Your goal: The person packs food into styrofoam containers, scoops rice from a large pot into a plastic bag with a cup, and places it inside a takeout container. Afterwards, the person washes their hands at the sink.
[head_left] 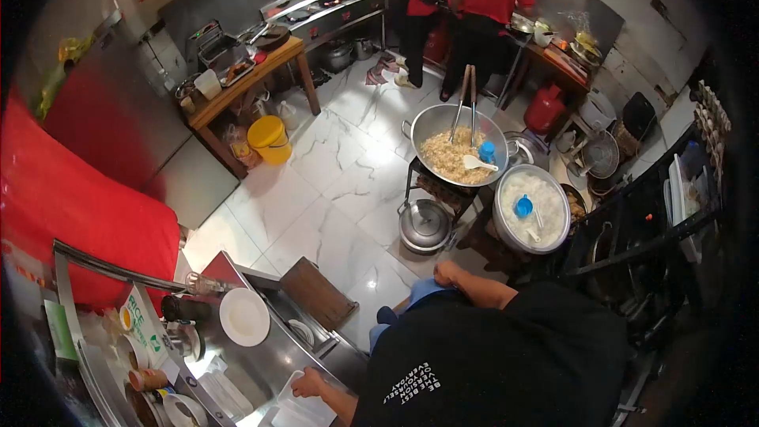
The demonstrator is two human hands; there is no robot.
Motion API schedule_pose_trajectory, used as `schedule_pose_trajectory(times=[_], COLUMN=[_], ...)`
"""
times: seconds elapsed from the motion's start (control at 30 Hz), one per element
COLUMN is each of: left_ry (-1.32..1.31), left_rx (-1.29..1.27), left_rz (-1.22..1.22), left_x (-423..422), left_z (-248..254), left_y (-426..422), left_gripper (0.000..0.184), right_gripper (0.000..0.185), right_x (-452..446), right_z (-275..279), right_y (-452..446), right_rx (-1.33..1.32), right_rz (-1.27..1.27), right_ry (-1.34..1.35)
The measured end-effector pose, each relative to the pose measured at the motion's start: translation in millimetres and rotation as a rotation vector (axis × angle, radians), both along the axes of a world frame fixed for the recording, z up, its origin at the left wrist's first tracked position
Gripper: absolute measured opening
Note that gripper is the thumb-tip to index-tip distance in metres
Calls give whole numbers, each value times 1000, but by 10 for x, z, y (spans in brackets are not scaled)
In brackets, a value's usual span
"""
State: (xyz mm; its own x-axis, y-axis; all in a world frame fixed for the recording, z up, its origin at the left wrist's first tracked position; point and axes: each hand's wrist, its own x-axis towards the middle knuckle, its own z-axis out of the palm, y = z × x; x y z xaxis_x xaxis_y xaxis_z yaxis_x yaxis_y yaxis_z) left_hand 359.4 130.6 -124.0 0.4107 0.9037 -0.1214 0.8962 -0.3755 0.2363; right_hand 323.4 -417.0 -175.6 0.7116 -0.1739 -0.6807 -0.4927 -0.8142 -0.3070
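Nearby, a plate [244, 317] and board [319, 292] lie beyond the left hand [310, 384] gripping a tub [302, 409]; the right hand [448, 273] curls, contents unclear.

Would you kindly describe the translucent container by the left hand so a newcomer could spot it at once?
Find the steel counter at lower left, with a round white plate on it. Follow it down to the left hand, near the bottom edge. The translucent container is there, set apart from the plate by its straight-sided, see-through body.
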Motion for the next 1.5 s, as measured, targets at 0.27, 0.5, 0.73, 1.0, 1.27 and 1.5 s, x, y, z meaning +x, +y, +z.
schedule_pose_trajectory(times=[0.27,0.5,0.73,1.0,1.27,1.5], left_ry=[-317,-643,-294,177,212,682], left_rx=[307,194,-732,-636,-765,-880], left_rz=[-99,-798,-1224,-1375,-1460,-2119], left_x=[86,468,626,351,896,1814], left_z=[743,819,979,51,-368,-1106], left_y=[-717,-1824,-3190,-3407,-3311,-3471], left_gripper=[49,33,23,29,32,30], right_gripper=[31,25,25,29,26,22], right_x=[480,658,226,-578,-1278,-1931], right_z=[-227,7,-95,-285,-479,-34], right_y=[-233,-690,-1303,-1711,-1815,-1047], right_rx=[-42,32,-14,27,-101,-144], right_rz=[250,4,-175,-431,-554,-1264], right_ry=[-104,-330,-165,-40,-284,-354])
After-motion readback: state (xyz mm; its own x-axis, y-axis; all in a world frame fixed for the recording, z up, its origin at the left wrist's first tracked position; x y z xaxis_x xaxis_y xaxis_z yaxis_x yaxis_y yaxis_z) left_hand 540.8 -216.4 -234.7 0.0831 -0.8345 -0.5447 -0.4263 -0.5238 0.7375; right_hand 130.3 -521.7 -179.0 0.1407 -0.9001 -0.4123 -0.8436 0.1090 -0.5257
